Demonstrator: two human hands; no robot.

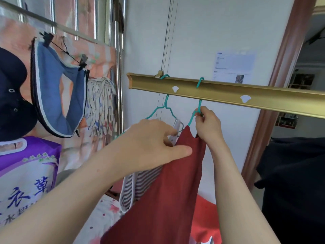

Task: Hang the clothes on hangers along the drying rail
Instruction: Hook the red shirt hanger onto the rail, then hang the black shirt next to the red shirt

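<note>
**Two Up on the Rail, Second One Being Settled**

Here we are at the gold drying rail [228, 93], and there's laundry on it already. The first hanger [165, 106], teal wire, has its hook over the rail near the left end and carries a striped top [140, 180] that hangs straight down.

Just beside it comes the second hanger [199, 103], also teal, with its hook over the top of the rail. A red top [167, 182] hangs from it, in front of the striped one and partly covering it.

The right hand [209, 127] pinches the neck of that second hanger just under the rail, fingers curled tight round the wire. The left hand [151, 143] is at the red top's near shoulder, thumb laid flat on the cloth and forefinger stretched toward the collar. Whether the fingers behind actually nip the fabric, I cannot tell from here.

By my reckoning this one is all but hung. The hook is on, and what's left is squaring the shoulder and letting go.

As for the rest, a long run of rail to the right stands bare, so there's room for more. A dark cloth [290, 173] lies heaped at the right and something orange-red [205, 217] shows down below. Either could be next in line, though I can't say they're washing at all.

Off to the left a blue garment [58, 95] hangs clipped on a separate bar, apart from this rail.
</note>
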